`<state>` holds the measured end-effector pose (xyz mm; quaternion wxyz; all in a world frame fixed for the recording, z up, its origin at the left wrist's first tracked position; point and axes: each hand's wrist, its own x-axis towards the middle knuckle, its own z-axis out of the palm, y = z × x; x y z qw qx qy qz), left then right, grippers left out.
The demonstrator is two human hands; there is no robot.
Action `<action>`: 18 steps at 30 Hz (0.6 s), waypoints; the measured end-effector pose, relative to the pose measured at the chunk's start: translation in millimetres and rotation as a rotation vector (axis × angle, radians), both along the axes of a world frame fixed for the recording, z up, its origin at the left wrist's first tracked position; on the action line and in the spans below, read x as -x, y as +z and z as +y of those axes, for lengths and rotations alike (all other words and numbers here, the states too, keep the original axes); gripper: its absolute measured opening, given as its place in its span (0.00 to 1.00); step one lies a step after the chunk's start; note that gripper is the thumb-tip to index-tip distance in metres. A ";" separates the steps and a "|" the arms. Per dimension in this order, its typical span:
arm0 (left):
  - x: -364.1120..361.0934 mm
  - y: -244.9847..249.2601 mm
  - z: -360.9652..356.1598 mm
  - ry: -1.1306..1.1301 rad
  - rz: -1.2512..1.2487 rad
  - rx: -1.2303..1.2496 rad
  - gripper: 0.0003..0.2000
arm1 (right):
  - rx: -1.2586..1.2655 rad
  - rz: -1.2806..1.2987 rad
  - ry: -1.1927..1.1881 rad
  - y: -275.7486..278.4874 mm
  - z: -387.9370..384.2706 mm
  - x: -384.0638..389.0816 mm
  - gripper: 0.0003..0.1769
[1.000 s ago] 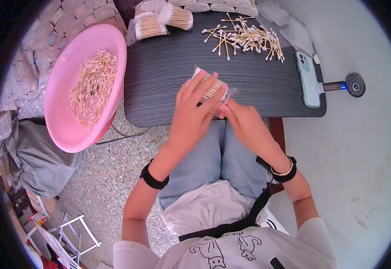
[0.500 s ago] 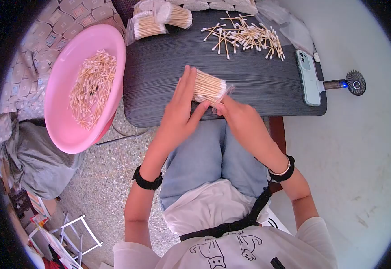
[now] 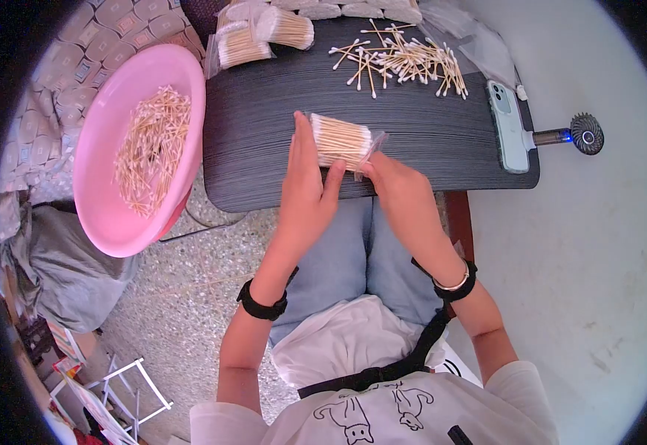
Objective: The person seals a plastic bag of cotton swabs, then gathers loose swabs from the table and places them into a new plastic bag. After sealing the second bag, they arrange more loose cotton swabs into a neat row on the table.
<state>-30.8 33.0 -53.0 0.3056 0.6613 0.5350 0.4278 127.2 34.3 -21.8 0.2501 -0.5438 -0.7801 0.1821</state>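
A clear plastic bag packed with cotton swabs is between my two hands, over the front part of the dark table. My left hand is against the bag's left end, fingers pointing up along it and the thumb at its lower edge. With its fingertips, my right hand pinches the bag's loose plastic at the right end. The swabs inside lie side by side with white tips at both ends.
Loose swabs are scattered at the back right. Filled bags stand at the back left. A pink basin of swabs is left of the table. A phone and a small fan are at the right edge.
The bag has turned slightly to lie more level and shifted a little left. My left hand has turned more upright, and my right hand has moved slightly with the bag's end.
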 end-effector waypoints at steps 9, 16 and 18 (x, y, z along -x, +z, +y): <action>21.2 15.3 8.4 -0.048 0.049 0.027 0.29 | 0.077 0.331 -0.166 10.8 -5.5 -7.1 0.11; -6.5 4.9 -0.8 0.113 0.035 -0.012 0.30 | 0.136 0.332 -0.199 12.6 -30.9 4.4 0.23; -14.8 5.5 -4.0 0.159 0.048 0.006 0.30 | 0.030 0.344 -0.209 -4.7 -33.7 9.9 0.25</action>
